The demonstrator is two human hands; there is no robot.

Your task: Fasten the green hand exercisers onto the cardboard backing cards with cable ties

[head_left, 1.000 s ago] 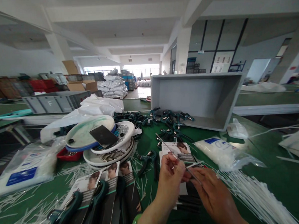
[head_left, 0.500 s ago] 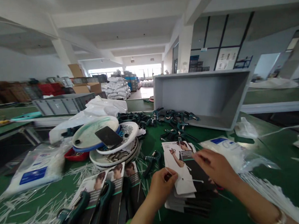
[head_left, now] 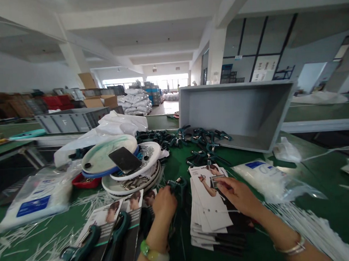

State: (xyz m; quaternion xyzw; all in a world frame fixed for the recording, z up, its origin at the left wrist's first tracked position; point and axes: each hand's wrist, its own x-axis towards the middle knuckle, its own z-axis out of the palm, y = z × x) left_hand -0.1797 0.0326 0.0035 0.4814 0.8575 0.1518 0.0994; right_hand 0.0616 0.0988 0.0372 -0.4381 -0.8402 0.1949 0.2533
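Observation:
My left hand point(head_left: 165, 203) is closed around one end of a dark green two-handled hand grip point(head_left: 179, 183), its fingertips partly hidden behind the hand. To the right, my right hand point(head_left: 239, 195) pinches the right edge of a printed card point(head_left: 209, 212) on top of a stack; its thumb is partly hidden. A white plastic tie point(head_left: 225, 210) runs through small holes in that card and sticks out to the right. Below lies the stack of cards point(head_left: 197, 238), fanned unevenly. Several more hand grips point(head_left: 121, 230) lie on cards at the lower left.
Piled hand grips point(head_left: 202, 138) lie before a grey crate point(head_left: 234, 111) tipped on its side. Stacked round trays point(head_left: 105, 155) hold a phone point(head_left: 125, 160) and metal parts. Loose white ties point(head_left: 317, 228) and plastic bags point(head_left: 261, 176) flank the work area on the green table point(head_left: 176, 159).
My left hand has left the card and moved left onto the hand grip, which has turned. My right hand has shifted left and down onto the card.

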